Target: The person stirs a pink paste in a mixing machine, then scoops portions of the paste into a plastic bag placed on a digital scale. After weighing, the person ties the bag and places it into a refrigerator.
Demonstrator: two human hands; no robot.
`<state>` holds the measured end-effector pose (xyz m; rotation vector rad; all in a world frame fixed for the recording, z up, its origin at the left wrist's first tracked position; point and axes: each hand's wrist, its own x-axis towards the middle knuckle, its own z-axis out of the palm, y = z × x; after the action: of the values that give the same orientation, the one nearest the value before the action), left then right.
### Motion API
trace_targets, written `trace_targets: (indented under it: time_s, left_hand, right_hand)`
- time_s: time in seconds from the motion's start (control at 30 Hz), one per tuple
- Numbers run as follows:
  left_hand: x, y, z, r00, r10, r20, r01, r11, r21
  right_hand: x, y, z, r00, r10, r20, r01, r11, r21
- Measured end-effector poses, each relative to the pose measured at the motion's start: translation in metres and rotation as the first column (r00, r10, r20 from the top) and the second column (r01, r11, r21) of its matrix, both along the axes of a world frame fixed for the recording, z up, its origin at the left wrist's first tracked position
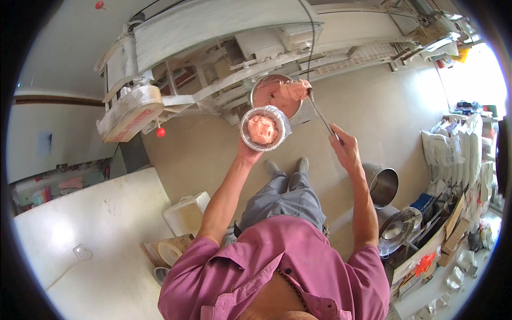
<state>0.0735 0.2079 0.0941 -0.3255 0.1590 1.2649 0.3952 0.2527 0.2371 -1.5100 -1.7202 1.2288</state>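
My left hand (249, 154) holds a round container lined with clear plastic (244, 129) from below. A lump of smooth pink paste (262, 129) sits in its middle. In my right hand (345, 145) is the handle of a long metal utensil (320, 112), its far end covered by a thick clump of pink paste (295, 89). That clump is over the right side of a larger round metal pot (301, 109), which has more pink paste inside. The container overlaps the pot's near edge in the view; whether they touch, I cannot tell.
A long, whitish-dusted machine (224, 32) spans the far side, with a red knob (161, 132) at its left. An empty metal bucket (384, 187) and a floor fan (400, 231) stand on the right, near stacked white sacks (444, 148). A white foam box (188, 214) is at the left.
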Motion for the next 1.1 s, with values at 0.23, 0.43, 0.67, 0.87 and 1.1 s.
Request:
trace_targets:
  time_s: [0.23,0.43,0.67,0.87,1.1]
  left_hand:
    - [0.138,0.024,0.068,0.984,-0.179,-0.012,0.179,0.977,0.116]
    - [0.293,-0.019,0.12,0.903,-0.43,0.014,0.417,0.882,0.218]
    - [0.503,-0.174,0.158,0.769,-0.638,-0.044,0.613,0.716,0.334]
    - [0.676,-0.322,0.165,0.608,-0.793,-0.038,0.768,0.575,0.28]
    - [0.858,-0.477,0.148,0.318,-0.948,0.01,0.895,0.304,0.327]
  right_hand:
    - [0.076,-0.135,0.08,0.931,-0.362,-0.045,0.359,0.889,0.285]
    - [0.155,-0.273,0.108,0.773,-0.623,-0.122,0.523,0.516,0.679]
    - [0.26,-0.444,0.048,0.682,-0.722,-0.116,0.624,0.492,0.607]
    - [0.373,-0.602,0.072,0.483,-0.862,-0.154,0.722,0.293,0.627]
    - [0.47,-0.765,0.082,0.151,-0.987,-0.049,0.743,0.081,0.664]
